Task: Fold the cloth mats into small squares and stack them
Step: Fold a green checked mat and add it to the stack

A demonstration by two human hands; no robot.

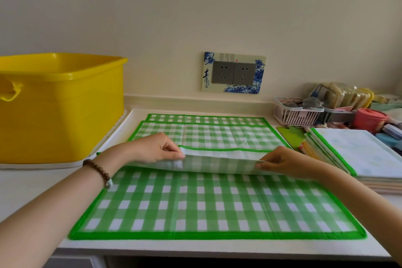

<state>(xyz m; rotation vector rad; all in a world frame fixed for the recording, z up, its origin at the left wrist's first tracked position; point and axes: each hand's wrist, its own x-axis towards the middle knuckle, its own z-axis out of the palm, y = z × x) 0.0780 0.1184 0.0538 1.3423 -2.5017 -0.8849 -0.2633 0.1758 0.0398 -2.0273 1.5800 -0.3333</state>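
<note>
Over the middle of the white counter (26, 183), I hold up a green-and-white checked cloth mat (219, 164) with a green bound edge, both ends of its fold pinched. My left hand (156, 148) nips the left end between thumb and curled fingers; my right hand (282, 162) does the same at the right end, thumb on top. I grip at the ends so the crease runs straight between them and the layers line up. The bound edge is turned over towards the wall, showing the pale underside, which I judge to be a fold half made. Beneath it a large flat checked mat (217, 209) lies spread, with further checked mats (206, 132) beyond it, not yet folded. The stack of folded mats (361, 154) sits just beside my right arm, near enough to take this one once it is square. A yellow plastic tub (61, 104) stands off to the left, well apart
</note>
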